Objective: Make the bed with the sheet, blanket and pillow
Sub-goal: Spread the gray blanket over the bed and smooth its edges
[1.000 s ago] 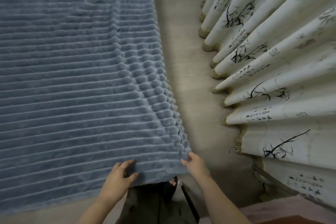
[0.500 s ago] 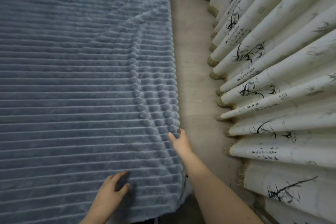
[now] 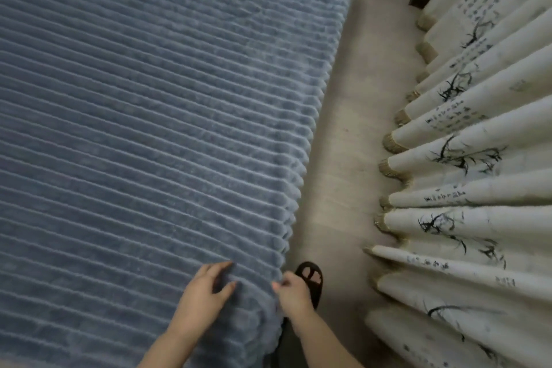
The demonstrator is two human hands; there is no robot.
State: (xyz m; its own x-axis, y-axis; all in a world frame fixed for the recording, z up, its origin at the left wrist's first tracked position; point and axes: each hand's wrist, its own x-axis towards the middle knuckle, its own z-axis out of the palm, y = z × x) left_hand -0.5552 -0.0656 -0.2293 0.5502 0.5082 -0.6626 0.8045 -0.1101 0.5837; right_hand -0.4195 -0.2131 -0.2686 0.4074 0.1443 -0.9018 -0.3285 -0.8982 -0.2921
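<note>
The ribbed blue blanket [image 3: 149,128] lies spread smooth from 9 to 12 o'clock; the fold near its right edge is gone. At 6 o'clock my right hand [image 3: 294,293] is back at the corner and pinches it, while my left hand [image 3: 203,293] presses beside it with loose fingers. This side seems finished.

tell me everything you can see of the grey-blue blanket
The blanket is grey-blue, plush-looking fabric with raised ribs running across it. It lies spread nearly flat, filling most of the view, its right edge draping down beside the floor. Near its close corner the left hand rests on top and the right hand pinches the edge.
</note>
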